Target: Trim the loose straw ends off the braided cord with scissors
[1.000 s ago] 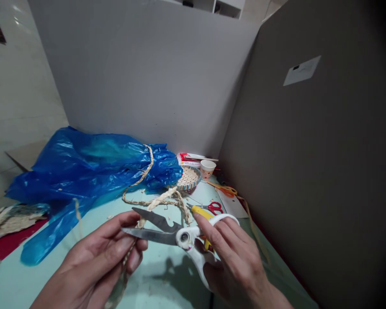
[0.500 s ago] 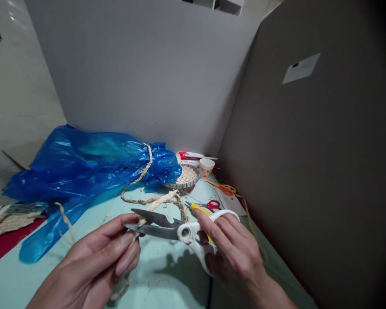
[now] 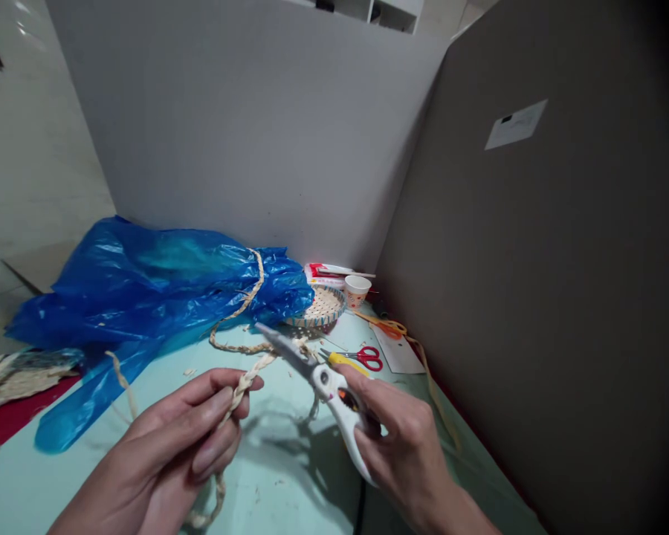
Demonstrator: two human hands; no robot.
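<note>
Craft workspace, braided cord (image 3: 264, 362), red scissors (image 3: 373, 358)

Hands (image 3: 172, 438) (image 3: 409, 427): two. White scissors (image 3: 325, 380): one. Cup (image 3: 357, 293): one.

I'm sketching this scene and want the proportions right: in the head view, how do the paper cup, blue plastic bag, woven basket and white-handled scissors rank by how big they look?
1. Blue plastic bag
2. White-handled scissors, though being held nearer enlarges them
3. Woven basket
4. Paper cup
</note>
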